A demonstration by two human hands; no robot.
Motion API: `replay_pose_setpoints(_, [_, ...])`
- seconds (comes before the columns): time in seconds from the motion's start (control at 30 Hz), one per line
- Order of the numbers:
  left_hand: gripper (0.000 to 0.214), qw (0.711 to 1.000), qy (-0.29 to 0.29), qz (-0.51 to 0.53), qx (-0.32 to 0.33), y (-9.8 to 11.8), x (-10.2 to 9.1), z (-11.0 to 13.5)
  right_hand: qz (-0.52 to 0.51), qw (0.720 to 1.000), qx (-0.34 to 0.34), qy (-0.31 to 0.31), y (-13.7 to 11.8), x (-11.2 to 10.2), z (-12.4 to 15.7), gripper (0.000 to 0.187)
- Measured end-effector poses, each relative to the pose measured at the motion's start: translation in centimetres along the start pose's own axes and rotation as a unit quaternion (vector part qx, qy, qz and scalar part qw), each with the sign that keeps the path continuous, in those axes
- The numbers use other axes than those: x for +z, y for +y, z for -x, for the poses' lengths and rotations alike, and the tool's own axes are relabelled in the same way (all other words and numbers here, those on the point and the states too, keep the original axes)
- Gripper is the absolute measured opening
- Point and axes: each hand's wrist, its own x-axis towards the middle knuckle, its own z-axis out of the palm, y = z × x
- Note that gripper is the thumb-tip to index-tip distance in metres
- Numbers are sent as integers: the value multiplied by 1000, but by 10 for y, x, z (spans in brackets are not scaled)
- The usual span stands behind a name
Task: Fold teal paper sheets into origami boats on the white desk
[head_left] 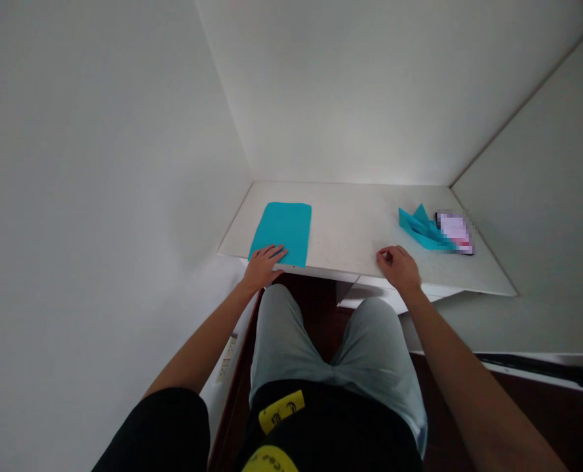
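Observation:
A flat blue sheet of paper (284, 226) lies on the left part of the white desk (345, 223), its near edge at the desk's front. My left hand (265, 263) rests open on the sheet's near left corner, fingers spread. Near the front edge, right of the middle, my right hand (399, 265) is on the desk with its fingers curled in and nothing visible in them. Beyond it to the right sits a folded blue paper boat (422, 229). Its right tip overlaps a phone (454, 231) with a blurred, lit screen.
White walls close in the desk at the left (124, 196), back and right. Below the desktop is a white drawer front (374, 295). My legs are under the front edge. A wall socket (226, 359) is low on the left, above a dark red floor.

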Motion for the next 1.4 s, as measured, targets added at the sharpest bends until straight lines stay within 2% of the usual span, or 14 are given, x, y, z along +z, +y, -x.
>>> replay_pose_setpoints(0.2, [54,998,-28,12,63,46,-5,2,-26,999,-1,-26,4,-5,-2,25])
replay_pose_setpoints(0.37, [42,993,-34,19,110,97,-20,-14,-22,990,-117,-72,-15,-19,12,58])
replay_pose_setpoints(0.5, [33,984,-54,24,167,128,-47,-32,-41,985,-153,-71,-52,-32,21,86])
replay_pose_setpoints(0.6, [34,974,-66,27,215,146,-85,-49,-118,982,-138,-56,-73,-43,15,69])
replay_pose_setpoints(0.67, [37,970,-32,38,237,155,-117,-59,-192,973,-111,-68,-80,-52,5,51])
replay_pose_setpoints(0.73, [48,970,72,56,227,158,-147,-68,-277,957,-64,-60,-83,-59,-5,46])
replay_pose_setpoints(0.83, [93,952,242,122,144,147,-165,-81,-387,922,14,14,-81,-65,-20,50])
replay_pose_setpoints(0.9, [107,935,281,201,86,133,-149,-90,-433,898,50,52,-75,-63,-27,54])
replay_pose_setpoints(0.93, [106,929,269,248,60,126,-133,-95,-449,889,64,58,-71,-60,-30,56])
replay_pose_setpoints(1.0, [99,918,193,347,9,113,-90,-103,-464,880,92,46,-61,-50,-33,61])
replay_pose_setpoints(1.07, [88,886,106,447,-56,104,-46,-110,-461,879,122,15,-51,-37,-32,64])
replay_pose_setpoints(1.17, [81,850,70,506,-131,96,1,-118,-446,881,159,-25,-39,-17,-28,66])
replay_pose_setpoints(1.27, [57,850,31,509,-133,90,20,-125,-429,886,168,-48,-31,-4,-28,65])
replay_pose_setpoints(1.4, [24,885,-7,457,-92,82,28,-131,-406,899,153,-59,-20,4,-32,61])
